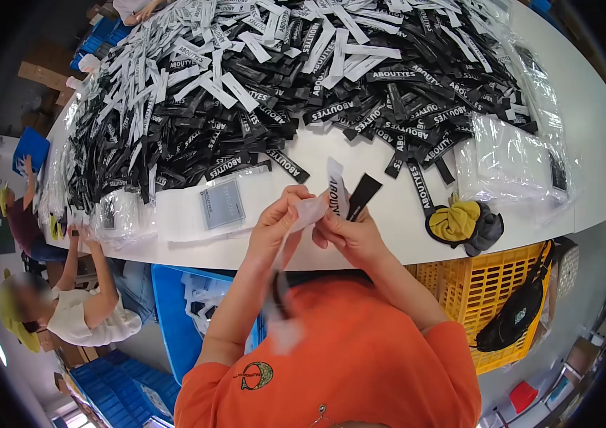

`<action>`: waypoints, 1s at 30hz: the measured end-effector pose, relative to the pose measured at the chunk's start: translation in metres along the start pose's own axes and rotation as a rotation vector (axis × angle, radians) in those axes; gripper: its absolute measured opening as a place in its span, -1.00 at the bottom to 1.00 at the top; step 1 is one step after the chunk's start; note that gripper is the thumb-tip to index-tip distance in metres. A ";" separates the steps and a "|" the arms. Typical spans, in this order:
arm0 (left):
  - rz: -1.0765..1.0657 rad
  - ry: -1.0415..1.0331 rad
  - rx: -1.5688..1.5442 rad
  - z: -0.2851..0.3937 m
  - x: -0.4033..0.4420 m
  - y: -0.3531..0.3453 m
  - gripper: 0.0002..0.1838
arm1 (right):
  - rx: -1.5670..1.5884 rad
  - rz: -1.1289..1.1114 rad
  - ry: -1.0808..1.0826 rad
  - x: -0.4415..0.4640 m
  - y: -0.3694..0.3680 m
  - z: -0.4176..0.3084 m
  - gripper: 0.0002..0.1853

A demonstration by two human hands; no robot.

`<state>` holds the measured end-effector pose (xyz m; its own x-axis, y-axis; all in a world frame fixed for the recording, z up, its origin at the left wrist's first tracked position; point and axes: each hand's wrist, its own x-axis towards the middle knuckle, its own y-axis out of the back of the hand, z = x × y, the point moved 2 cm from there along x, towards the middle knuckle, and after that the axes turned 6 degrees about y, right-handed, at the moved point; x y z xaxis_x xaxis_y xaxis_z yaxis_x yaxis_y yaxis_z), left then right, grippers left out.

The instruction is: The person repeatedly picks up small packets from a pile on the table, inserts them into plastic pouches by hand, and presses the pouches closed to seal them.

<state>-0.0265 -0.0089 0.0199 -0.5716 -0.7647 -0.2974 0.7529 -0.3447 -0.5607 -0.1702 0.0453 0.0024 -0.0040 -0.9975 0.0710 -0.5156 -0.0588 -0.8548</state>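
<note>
Orange T-shirt lies nearest, and above it the left hand and right hand almost meet. The left pinches a translucent whitish strip; the right is closed on a black strip, with a white ABOUTYES label standing up between the hands. Just beyond, on the bench, lie a grey-panelled packet, yellow-and-grey gathered fabric and a broad heap of ABOUTYES labels.
</note>
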 end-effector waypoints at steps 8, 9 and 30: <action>-0.153 0.225 -0.133 0.008 -0.005 0.002 -0.29 | -0.538 0.182 0.059 0.006 0.003 -0.004 -0.87; -0.185 0.240 -0.085 0.006 -0.006 -0.001 -0.20 | -0.892 0.114 0.137 0.006 -0.006 -0.018 -0.84; -0.093 -0.366 1.725 0.050 -0.021 -0.020 0.08 | -1.678 -0.316 0.239 0.007 -0.035 -0.056 -0.55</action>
<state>-0.0130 -0.0135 0.0758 -0.7150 -0.6991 -0.0066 0.3187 -0.3343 0.8869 -0.2005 0.0430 0.0612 0.2284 -0.9197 0.3194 -0.7819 0.0222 0.6230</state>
